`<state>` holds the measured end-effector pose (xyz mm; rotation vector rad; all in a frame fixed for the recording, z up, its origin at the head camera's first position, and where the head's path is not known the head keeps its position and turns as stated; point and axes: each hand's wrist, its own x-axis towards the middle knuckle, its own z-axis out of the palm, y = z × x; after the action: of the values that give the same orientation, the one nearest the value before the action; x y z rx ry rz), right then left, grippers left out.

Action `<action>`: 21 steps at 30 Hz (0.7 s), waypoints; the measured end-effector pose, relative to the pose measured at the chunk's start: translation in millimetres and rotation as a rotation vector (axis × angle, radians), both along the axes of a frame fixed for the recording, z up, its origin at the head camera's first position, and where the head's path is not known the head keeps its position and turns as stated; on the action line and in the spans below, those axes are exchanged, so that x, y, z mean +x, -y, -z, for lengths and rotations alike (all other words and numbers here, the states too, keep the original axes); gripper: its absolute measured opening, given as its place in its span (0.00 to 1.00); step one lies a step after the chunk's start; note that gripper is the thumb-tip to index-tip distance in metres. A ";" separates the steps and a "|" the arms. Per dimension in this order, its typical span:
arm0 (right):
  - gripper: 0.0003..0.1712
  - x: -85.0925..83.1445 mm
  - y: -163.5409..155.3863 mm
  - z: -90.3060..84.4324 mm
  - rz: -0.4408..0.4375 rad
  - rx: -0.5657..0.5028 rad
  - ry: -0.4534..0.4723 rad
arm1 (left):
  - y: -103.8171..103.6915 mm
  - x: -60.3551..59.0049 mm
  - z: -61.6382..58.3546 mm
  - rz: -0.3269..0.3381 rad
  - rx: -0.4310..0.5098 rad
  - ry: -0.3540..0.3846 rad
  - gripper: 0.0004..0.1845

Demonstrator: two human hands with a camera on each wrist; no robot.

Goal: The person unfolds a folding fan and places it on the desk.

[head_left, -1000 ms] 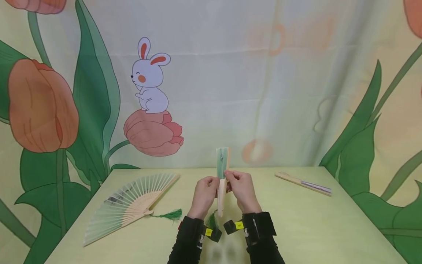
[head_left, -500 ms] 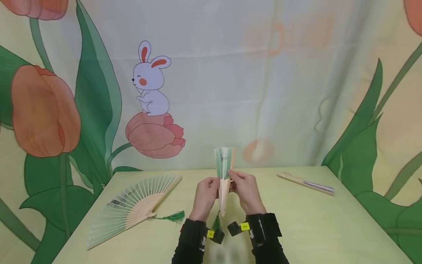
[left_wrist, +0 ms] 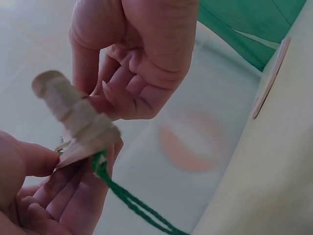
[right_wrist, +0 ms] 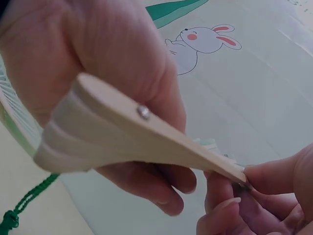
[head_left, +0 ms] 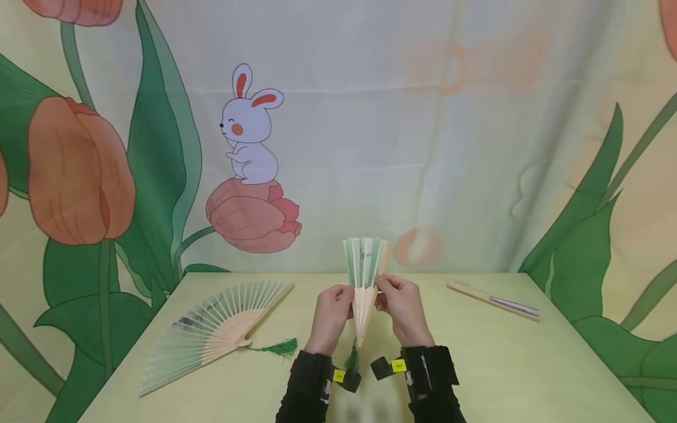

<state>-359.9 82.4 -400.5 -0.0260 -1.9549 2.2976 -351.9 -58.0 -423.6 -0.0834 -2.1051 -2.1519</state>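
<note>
Between both hands stands a partly spread folding fan (head_left: 364,267), with green pleats on top and pale ribs narrowing to its pivot below. My left hand (head_left: 330,311) pinches its left edge between thumb and fingers. On the other edge, my right hand (head_left: 404,305) grips the outer rib with its thumb in front. From the pivot hangs a green tassel (head_left: 352,357). The right wrist view brings the wooden fan base (right_wrist: 112,132) and its metal rivet (right_wrist: 143,112) up close. In the left wrist view, a green cord (left_wrist: 132,198) trails from the base.
A fully spread green fan (head_left: 227,332) lies on the table at left, its tassel (head_left: 282,347) pointing right. At the right lies a folded fan (head_left: 492,299). Behind the pale yellow table (head_left: 502,370) hangs a cloth (head_left: 344,147) printed with tulips and a rabbit.
The held fan has spread from a narrow strip to a wider wedge. My right hand has moved rightward with its edge, while the left hand stays nearly in place.
</note>
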 end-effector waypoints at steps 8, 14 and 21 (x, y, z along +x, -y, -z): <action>0.16 3.9 -1.0 -2.5 -0.014 0.043 -0.003 | 4.4 1.8 -1.0 -0.007 0.023 -0.001 0.17; 0.17 4.9 -0.9 -5.7 -0.012 0.051 0.001 | 7.4 2.0 -0.6 -0.005 0.031 -0.016 0.17; 0.15 5.9 -3.5 -9.9 -0.016 0.031 0.010 | 7.1 1.6 -2.4 -0.054 0.012 -0.033 0.16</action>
<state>-354.0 85.9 -390.6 -0.0190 -2.0028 2.2812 -350.3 -65.0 -421.2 -0.0605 -2.0521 -2.1177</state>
